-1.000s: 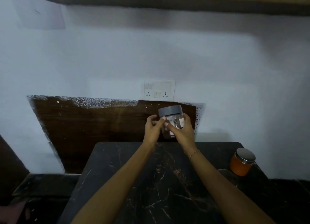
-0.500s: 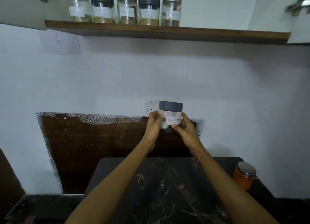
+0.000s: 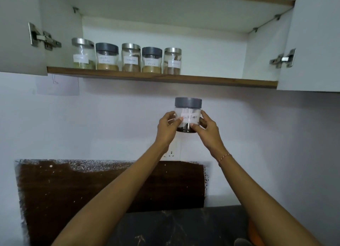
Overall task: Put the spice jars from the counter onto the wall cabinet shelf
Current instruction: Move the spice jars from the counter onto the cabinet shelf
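Five labelled clear spice jars [image 3: 127, 58], with steel and grey lids by turns, are ranged in a row on the left part of the wood-edged cabinet shelf [image 3: 211, 81], each part-filled with green, yellow or brown spice. Below the shelf, a clear grey-lidded jar labelled "Black Pepper" [image 3: 188, 115], dark grains at its bottom, is held upright, label facing the camera, gripped between the left hand [image 3: 166, 128] and the right hand [image 3: 207, 129]. A wall socket [image 3: 173, 151] is partly hidden behind the left wrist.

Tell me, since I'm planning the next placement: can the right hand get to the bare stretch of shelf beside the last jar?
Probably yes. The cabinet doors stand open and the shelf right of the steel-lidded jar is bare. The right hand grips the black pepper jar with the left hand, just below that gap.
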`<state>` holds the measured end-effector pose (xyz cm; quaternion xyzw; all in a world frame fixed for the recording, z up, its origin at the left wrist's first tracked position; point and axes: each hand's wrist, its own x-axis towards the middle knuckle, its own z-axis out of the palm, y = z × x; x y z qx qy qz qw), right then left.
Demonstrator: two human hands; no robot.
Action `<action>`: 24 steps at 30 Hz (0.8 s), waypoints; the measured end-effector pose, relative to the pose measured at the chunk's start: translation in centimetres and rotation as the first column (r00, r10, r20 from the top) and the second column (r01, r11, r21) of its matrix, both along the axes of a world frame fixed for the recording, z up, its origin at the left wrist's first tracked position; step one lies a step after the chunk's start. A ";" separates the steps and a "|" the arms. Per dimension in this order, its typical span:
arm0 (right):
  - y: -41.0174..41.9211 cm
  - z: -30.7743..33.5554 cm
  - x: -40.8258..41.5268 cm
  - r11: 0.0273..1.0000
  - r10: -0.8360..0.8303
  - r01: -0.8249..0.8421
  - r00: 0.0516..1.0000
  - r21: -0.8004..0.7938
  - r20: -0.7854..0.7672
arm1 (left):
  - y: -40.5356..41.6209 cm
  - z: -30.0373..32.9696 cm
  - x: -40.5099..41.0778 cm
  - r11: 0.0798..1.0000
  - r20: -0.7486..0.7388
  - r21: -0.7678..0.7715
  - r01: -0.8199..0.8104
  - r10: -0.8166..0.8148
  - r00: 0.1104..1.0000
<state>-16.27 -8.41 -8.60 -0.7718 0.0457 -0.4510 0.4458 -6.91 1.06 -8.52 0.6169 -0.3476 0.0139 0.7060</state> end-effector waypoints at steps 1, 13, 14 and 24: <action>-0.5 1.0 0.0 1.000 0.005 -0.005 1.000 -0.009 0.013 | -0.3 1.1 0.0 1.000 0.011 -0.013 0.006 -0.006 1.000; -9.1 14.6 2.0 0.984 -0.055 0.081 0.984 -0.157 0.167 | -8.3 15.4 0.6 0.962 0.130 -0.256 -0.095 0.132 0.983; -10.1 15.5 2.6 0.982 -0.072 0.101 0.982 -0.162 0.177 | -9.1 16.6 1.3 0.965 0.143 -0.241 -0.106 0.143 0.979; -16.8 20.3 10.5 0.991 0.071 -0.075 0.997 -0.115 -0.036 | -12.6 22.7 8.2 0.995 -0.111 0.099 -0.034 0.045 0.993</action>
